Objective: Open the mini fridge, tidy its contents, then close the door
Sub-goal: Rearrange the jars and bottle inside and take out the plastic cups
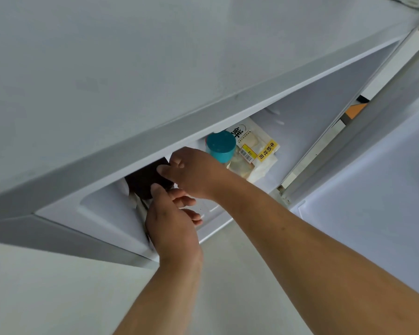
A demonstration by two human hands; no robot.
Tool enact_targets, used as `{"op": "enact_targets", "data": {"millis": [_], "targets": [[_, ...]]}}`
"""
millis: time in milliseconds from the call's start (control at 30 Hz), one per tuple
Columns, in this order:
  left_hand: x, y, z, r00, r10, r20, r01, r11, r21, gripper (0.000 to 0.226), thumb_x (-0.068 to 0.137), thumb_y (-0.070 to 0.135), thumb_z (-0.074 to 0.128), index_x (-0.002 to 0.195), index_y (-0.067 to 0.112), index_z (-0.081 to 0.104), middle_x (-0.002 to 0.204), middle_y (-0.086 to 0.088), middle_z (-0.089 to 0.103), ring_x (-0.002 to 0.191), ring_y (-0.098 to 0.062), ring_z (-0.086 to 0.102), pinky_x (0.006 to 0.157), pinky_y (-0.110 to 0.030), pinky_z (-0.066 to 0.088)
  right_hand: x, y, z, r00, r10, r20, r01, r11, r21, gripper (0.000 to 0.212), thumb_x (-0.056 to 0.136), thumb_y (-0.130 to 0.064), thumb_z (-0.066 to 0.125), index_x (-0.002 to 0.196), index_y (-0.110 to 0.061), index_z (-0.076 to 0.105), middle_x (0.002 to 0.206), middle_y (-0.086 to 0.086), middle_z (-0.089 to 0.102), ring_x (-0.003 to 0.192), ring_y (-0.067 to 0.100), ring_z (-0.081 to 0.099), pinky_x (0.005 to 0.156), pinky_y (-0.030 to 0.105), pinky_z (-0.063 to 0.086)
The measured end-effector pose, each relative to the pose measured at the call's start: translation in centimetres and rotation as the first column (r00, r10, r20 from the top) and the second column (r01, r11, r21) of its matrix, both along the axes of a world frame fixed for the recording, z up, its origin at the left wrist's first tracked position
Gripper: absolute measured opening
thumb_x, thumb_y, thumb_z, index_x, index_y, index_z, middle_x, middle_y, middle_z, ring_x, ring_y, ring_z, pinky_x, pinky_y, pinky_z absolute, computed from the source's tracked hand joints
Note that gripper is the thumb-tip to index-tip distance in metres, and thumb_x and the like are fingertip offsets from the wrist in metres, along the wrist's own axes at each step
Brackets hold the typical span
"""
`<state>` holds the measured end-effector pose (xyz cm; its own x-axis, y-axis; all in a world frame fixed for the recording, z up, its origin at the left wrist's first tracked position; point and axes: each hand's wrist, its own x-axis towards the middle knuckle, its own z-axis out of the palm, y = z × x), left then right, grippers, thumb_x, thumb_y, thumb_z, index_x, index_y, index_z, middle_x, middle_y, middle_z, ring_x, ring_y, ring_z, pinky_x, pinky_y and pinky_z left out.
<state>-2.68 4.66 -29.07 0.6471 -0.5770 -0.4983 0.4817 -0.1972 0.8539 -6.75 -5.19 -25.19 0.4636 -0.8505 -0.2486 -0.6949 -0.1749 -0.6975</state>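
Viewed from above, looking steeply down past the grey top of the mini fridge point(155, 68) into its open cavity. Door point(373, 201) swung wide to the right of both hands, pale inner liner facing the camera. Both bare forearms reaching in from the lower edge of the view. Left hand point(173, 223) low at the front lip of the cavity, thumb up against the near edge of a dark brown package point(148, 181), fingers curled loosely beneath; pinching it or only steadying it — cannot tell. Right hand point(194, 172) just above and beyond the left, fingers bent down onto the far side of the same dark package, in contact with it; full grasp not confirmable, since the fingertips hide behind the package edge. Package sitting tilted, partly tucked under the fridge's top edge, at the left side of the interior. Something pale and crumpled showing just below the package, beside the left thumb; too obscured to name. Immediately right of the right hand: a jar with a teal lid point(220, 145), upright, touching or nearly touching the knuckles. Further right, behind the jar: a clear bread bag point(254, 153) with yellow label and barcode sticker, leaning against the white inner wall. Pale floor visible below the left forearm.
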Motion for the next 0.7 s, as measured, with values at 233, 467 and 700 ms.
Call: {"op": "enact_targets", "data": {"millis": [233,467,700], "targets": [[-0.8,-0.5,1.1,0.992,-0.107,0.071,0.111,0.993,-0.051,0.045,0.103,0.047,0.047,0.083,0.018,0.074,0.077,0.0,0.076,0.052,-0.01,0.057,0.049,-0.021,0.051,-2.2,0.1,1.4,0.993,-0.063,0.104,0.067,0.997,-0.033,0.033,0.103,-0.041,0.057,0.088,-0.011,0.062,0.088,0.006,0.071,0.082,0.022,0.068,0.073,0.031,0.052],[-3.1,-2.6,0.3,0.967,-0.256,0.014,0.256,0.967,-0.011,0.042,0.107,0.039,0.045,0.093,0.011,0.074,0.072,-0.002,0.074,0.051,-0.011,0.058,0.047,-0.021,0.051,-5.2,-1.7,0.0,0.986,-0.162,-0.049,0.158,0.984,-0.081,0.034,0.102,-0.043,0.057,0.089,-0.015,0.068,0.082,0.001,0.068,0.074,0.01,0.062,0.066,0.024,0.046],[-2.8,-2.6,-3.8,0.954,-0.299,-0.004,0.298,0.95,0.094,0.046,0.109,0.043,0.041,0.1,0.014,0.075,0.085,-0.002,0.076,0.051,-0.005,0.062,0.047,-0.017,0.049,-4.4,-2.4,-3.6,0.974,-0.161,-0.159,0.171,0.984,0.046,0.035,0.102,-0.04,0.057,0.096,-0.008,0.071,0.087,0.009,0.073,0.078,0.023,0.072,0.065,0.032,0.058]]}}
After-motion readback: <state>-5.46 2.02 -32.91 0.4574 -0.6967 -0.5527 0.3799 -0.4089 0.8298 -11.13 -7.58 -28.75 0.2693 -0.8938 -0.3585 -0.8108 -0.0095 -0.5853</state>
